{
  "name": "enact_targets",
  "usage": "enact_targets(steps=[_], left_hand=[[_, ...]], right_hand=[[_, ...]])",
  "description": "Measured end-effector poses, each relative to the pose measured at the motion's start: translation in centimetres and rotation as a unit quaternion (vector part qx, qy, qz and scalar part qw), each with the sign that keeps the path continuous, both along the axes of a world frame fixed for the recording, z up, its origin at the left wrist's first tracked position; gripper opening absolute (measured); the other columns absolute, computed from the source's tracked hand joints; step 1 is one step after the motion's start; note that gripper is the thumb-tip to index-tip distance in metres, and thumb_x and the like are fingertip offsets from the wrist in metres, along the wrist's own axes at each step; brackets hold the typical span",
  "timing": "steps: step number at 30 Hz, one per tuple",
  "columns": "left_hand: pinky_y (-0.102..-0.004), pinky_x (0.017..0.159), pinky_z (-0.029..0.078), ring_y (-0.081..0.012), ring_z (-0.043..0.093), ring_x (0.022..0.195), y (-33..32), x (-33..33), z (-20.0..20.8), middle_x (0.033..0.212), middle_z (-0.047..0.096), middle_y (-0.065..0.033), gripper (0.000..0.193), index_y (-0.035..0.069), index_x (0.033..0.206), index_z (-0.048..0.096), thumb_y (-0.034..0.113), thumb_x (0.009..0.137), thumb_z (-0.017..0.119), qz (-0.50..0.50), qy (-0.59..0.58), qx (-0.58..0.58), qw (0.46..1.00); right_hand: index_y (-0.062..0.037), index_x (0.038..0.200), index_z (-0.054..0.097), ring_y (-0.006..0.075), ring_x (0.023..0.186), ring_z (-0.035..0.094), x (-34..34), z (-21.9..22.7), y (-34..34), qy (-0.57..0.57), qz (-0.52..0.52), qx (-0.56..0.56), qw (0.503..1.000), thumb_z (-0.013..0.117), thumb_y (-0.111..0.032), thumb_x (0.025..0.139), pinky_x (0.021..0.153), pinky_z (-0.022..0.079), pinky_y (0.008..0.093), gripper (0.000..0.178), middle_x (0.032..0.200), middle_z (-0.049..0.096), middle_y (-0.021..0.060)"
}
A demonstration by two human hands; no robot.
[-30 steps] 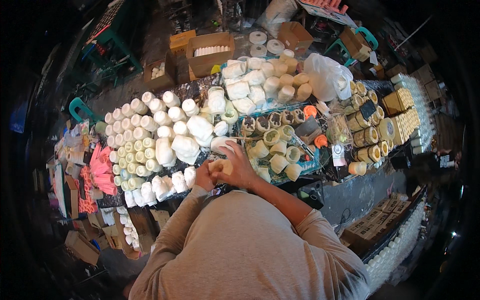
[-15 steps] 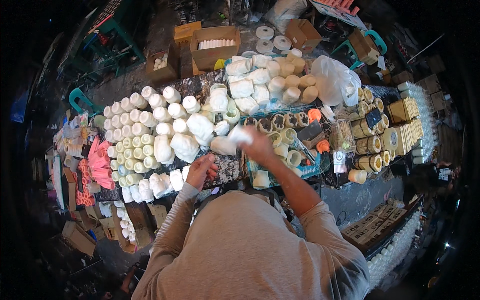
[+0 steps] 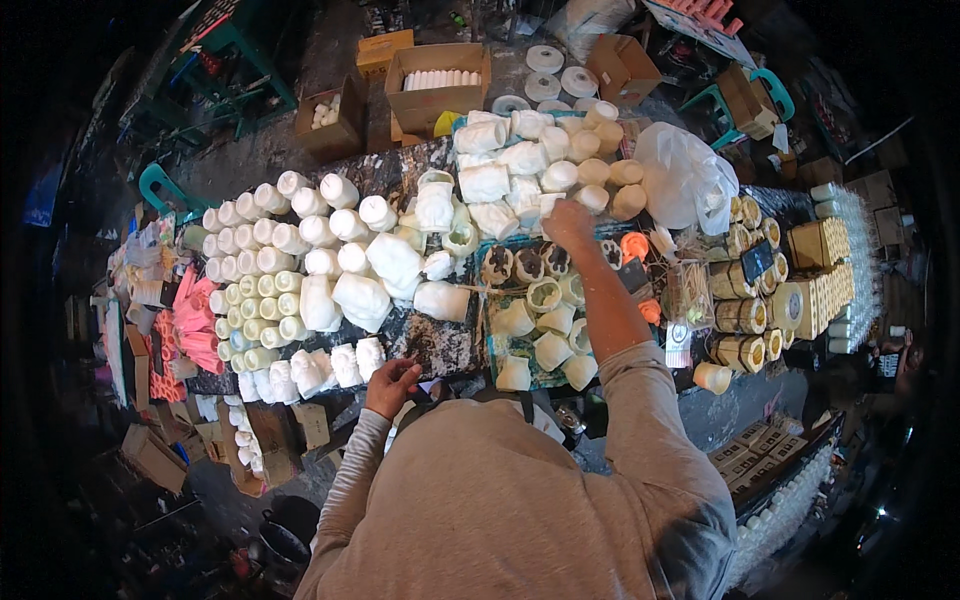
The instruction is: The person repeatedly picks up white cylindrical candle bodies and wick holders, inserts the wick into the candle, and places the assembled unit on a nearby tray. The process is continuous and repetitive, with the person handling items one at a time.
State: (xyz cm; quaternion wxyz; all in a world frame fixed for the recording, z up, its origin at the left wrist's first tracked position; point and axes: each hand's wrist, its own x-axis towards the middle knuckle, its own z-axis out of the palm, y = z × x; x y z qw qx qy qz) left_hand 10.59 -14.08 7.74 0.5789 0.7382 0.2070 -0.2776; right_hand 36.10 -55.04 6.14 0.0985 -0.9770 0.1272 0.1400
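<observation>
My right hand [image 3: 570, 228] reaches across to the back of the table, fingers curled down beside a small white piece [image 3: 550, 203]. Whether they grip that piece is hidden by the hand. Around it stand cream candle-like cylinders [image 3: 592, 172] and wrapped white cylinders [image 3: 485, 183]. Near the front edge, my left hand [image 3: 395, 385] hovers with loosely bent fingers, partly apart and empty. Beyond it, a white cylinder [image 3: 442, 300] lies on its side on the dark, stained table [image 3: 440, 345]. Hollow cream cups [image 3: 552, 350] rest under my right forearm.
Rows of white candles [image 3: 285, 238] fill the left side. Dark-centred cups [image 3: 528, 265] sit near my right hand. A plastic bag [image 3: 685, 170] and gold-coloured containers [image 3: 740, 315] stand on the right. Cardboard boxes [image 3: 437, 108] are on the floor behind.
My right hand has moved from the middle of the table to the back right, carrying a blurred white piece away from the lying cylinder. My left hand has lowered slightly toward me.
</observation>
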Motion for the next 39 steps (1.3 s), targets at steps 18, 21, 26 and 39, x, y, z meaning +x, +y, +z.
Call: enact_targets(steps=[18, 21, 26, 39], left_hand=[[-0.0286, 0.059, 0.054, -0.0148, 0.071, 0.069, -0.6, -5.1, 0.0, 0.086, 0.073, -0.0122, 0.049, -0.005, 0.114, 0.067, 0.038, 0.09, 0.074, 0.045, -0.003, 0.108, 0.993], [-0.0291, 0.059, 0.054, -0.0155, 0.071, 0.07, -0.3, -6.2, -0.3, 0.086, 0.074, -0.0121, 0.05, -0.005, 0.114, 0.066, 0.038, 0.09, 0.075, 0.057, 0.025, 0.116, 0.991], [-0.0302, 0.059, 0.054, -0.0152, 0.069, 0.068, -0.5, -7.0, -0.7, 0.085, 0.073, -0.0114, 0.05, -0.005, 0.116, 0.066, 0.038, 0.09, 0.075, 0.051, 0.057, 0.132, 0.988], [-0.0302, 0.065, 0.054, -0.0167, 0.068, 0.07, -1.8, -7.9, 0.7, 0.081, 0.073, -0.012, 0.051, -0.006, 0.115, 0.066, 0.037, 0.089, 0.076, 0.092, 0.049, 0.137, 0.985]], right_hand=[[-0.0027, 0.117, 0.068, 0.0334, 0.118, 0.062, 7.4, -0.7, -3.2, -0.091, 0.077, -0.093, 0.989, 0.076, -0.041, 0.075, 0.096, 0.051, 0.0488, 0.058, 0.118, 0.068, 0.0168], [-0.0031, 0.117, 0.068, 0.0337, 0.119, 0.061, 7.2, 1.0, -3.4, -0.076, 0.091, -0.098, 0.988, 0.075, -0.043, 0.075, 0.096, 0.051, 0.0493, 0.059, 0.118, 0.068, 0.0158], [-0.004, 0.127, 0.063, 0.0343, 0.117, 0.062, 13.0, 1.8, -5.0, -0.094, 0.138, -0.087, 0.982, 0.079, -0.034, 0.073, 0.096, 0.051, 0.0479, 0.064, 0.122, 0.066, 0.0183], [-0.0082, 0.126, 0.054, 0.0408, 0.119, 0.058, 16.0, -0.4, -7.9, -0.161, 0.237, 0.102, 0.953, 0.073, 0.0, 0.069, 0.103, 0.046, 0.0478, 0.061, 0.127, 0.058, 0.0228]])
